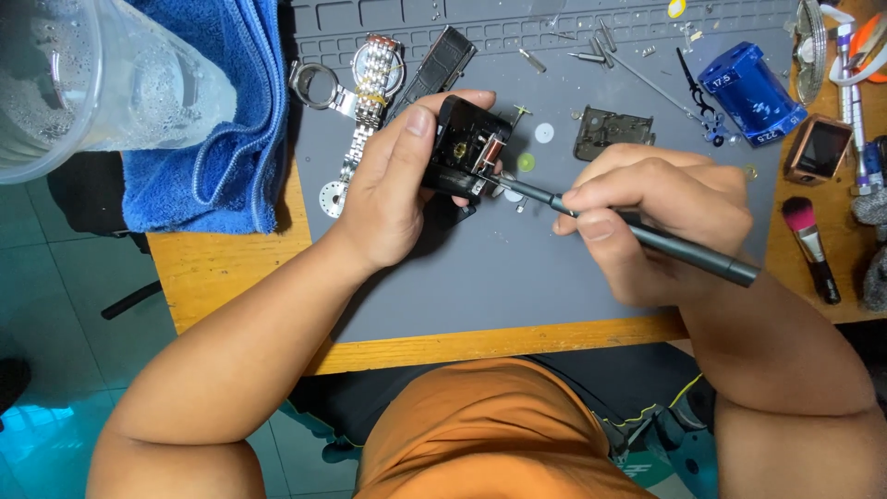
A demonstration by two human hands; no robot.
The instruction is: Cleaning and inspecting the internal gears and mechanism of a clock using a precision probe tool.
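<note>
Two hands worked over the grey mat [517, 277], which covered most of the wooden table [217, 268] through the middle of the frame. A blue towel [222, 111] lay at the upper left, with a clear plastic cup [83, 74] looming over it in the top left corner. My left hand [393, 194], just left of centre, was clenched around a small black clock movement [467, 152], thumb along its left side and fingers curled over the top, holding it tilted above the mat with its open side and copper coil showing. My right hand [661, 217], right of centre, gripped a slim dark screwdriver [637, 231] like a pen, its tip touching the movement's lower right edge. A steel-bracelet watch [370, 88] sat at the upper middle, beside a black strap [442, 60]. A blue box [750, 92] stood at the upper right, a square rose-coloured watch case [818, 148] just below it, and a pink-tipped brush [811, 245] on the right edge. A grey metal plate [610, 134] lay above my right hand. Smallest were the loose gears, one white [544, 133] and one green [527, 163], near the movement.
</note>
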